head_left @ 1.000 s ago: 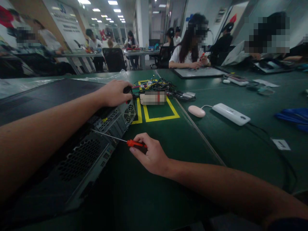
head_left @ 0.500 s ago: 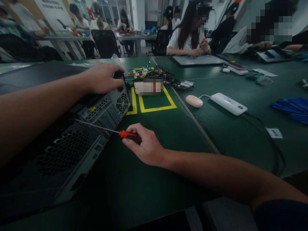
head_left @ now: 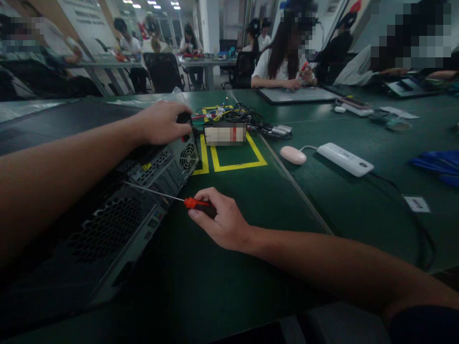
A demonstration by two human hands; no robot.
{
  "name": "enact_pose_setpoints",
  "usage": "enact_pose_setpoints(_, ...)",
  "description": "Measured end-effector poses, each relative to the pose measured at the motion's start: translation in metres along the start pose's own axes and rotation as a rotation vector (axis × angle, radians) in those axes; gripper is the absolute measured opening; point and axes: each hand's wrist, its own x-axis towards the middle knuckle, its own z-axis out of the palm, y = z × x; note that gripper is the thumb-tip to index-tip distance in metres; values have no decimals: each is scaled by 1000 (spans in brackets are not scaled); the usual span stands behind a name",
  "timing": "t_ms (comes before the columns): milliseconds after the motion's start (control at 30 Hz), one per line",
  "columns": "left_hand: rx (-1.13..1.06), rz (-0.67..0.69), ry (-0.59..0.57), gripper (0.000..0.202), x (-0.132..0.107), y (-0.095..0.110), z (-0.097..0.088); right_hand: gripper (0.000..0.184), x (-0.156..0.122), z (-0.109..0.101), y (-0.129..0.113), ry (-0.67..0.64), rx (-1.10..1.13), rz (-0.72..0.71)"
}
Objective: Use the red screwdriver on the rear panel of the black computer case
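A dark computer case point(head_left: 154, 210) lies on the green table at the left, its rear panel with vents, slots and ports turned toward the right. My left hand point(head_left: 167, 122) is closed over the upper far corner of that case, thumb and fingers around the edge; some fingertips are hidden. In my right hand point(head_left: 224, 220) is a screwdriver point(head_left: 191, 203) with a red and black handle, held level. Its long shaft points left at the rear panel, and the tip appears to reach the case beside a row of slots, though the exact contact is too dark to tell.
Beyond the case, a bundle of cables point(head_left: 240, 114) and a pixelated box point(head_left: 225, 134) lie by yellow tape squares point(head_left: 240, 167). To the right are a pink oval object point(head_left: 293, 155), a white power bank point(head_left: 344, 159) and blue cloth point(head_left: 437, 165). Several people work farther back.
The whole view has shifted slightly, so things appear a little lower and farther right. Both hands keep the same holds, and the screwdriver stays against or close to the panel.
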Motion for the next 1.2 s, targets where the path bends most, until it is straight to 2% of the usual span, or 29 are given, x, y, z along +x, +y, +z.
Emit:
enact_pose_setpoints(267, -30, 1, 31, 68, -1, -3, 2, 21, 0, 5, -2, 7, 31, 0)
enact_pose_setpoints(567, -32, -66, -21, 82, -4, 1, -3, 20, -1, 11, 2, -34, 15, 9)
enact_pose_setpoints(933, -14, -30, 9, 76, -4, 3, -1, 21, -1, 10, 1, -20, 16, 6)
enact_pose_setpoints(1200, -26, -19, 8, 82, -4, 1, 0, 23, 2, 9, 4, -38, 47, 11)
